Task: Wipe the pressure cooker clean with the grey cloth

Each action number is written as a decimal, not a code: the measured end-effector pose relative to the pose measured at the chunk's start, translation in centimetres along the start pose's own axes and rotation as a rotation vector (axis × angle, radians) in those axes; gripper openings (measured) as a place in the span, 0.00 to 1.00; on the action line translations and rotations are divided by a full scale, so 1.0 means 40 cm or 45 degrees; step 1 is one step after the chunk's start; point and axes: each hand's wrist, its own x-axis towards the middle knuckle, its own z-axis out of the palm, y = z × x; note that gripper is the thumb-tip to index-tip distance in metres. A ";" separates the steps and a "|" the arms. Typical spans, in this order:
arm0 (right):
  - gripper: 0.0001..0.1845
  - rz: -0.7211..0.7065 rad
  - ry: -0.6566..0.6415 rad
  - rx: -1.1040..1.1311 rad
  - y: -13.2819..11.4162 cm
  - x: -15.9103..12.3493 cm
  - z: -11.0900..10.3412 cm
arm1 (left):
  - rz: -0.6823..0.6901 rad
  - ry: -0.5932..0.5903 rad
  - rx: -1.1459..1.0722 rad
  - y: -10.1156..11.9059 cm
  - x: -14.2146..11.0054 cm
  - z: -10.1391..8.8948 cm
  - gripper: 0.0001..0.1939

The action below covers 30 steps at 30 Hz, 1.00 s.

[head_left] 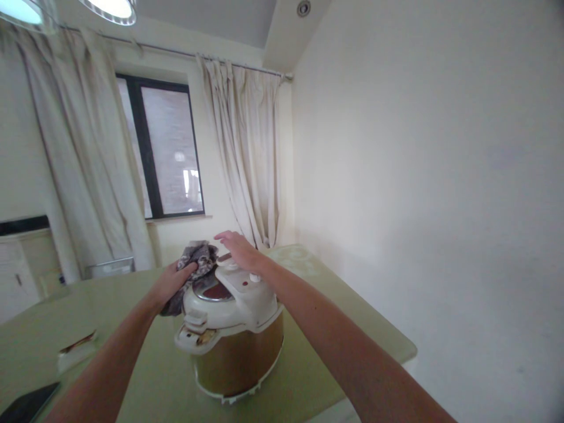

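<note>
A white and brown electric pressure cooker (240, 358) stands upright on the pale green table, its lid (207, 311) in place. My left hand (175, 279) grips a crumpled grey patterned cloth (199, 258) against the far left side of the lid. Part of the cloth hangs down beside the cooker. Over the back of the lid, my right hand (238, 247) has its fingers stretched out to the left. I cannot tell whether that palm touches the lid, since the wrist covers part of it. A brown stain shows on the cooker's front handle (198, 342).
The green table (150, 364) has a rounded right corner near the white wall (418, 205). On its left lie a small whitish piece with a brown edge (77, 352) and a dark flat object, perhaps a phone (29, 404). Curtains (247, 147) and a window (171, 153) are behind.
</note>
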 end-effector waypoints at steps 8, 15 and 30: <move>0.30 0.660 -0.152 0.267 0.001 0.010 -0.045 | 0.184 0.222 0.403 0.069 -0.176 -0.036 0.25; 0.28 0.814 -0.299 0.845 0.021 0.004 -0.084 | 0.282 0.185 0.572 0.102 -0.238 -0.018 0.21; 0.19 0.689 0.444 0.965 0.066 -0.043 -0.022 | 0.388 0.440 0.528 0.327 -0.076 0.052 0.28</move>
